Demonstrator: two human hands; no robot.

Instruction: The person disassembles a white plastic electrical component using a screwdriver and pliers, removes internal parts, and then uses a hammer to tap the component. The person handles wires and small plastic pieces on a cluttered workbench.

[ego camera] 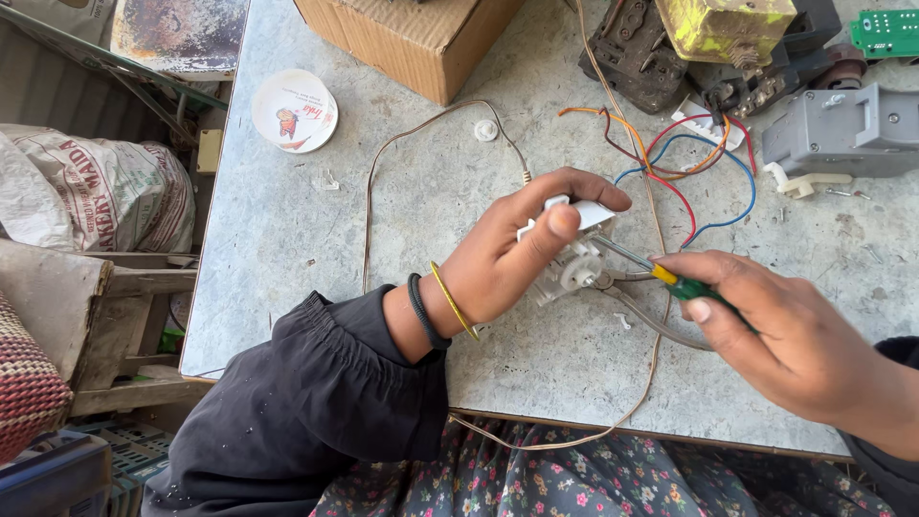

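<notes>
White plastic on the small geared part (572, 260), and a green-and-yellow handle on the screwdriver (682, 285). Red, blue and orange wires (682, 163) loop over the speckled grey tabletop (287, 249). Black sleeve (316, 402), black and yellow bangles (438, 308), dark flowered cloth (593, 479), brown cardboard box (407, 38).

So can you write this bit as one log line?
left hand: holds white geared part | right hand: holds screwdriver, tip at part | wires behind
</notes>
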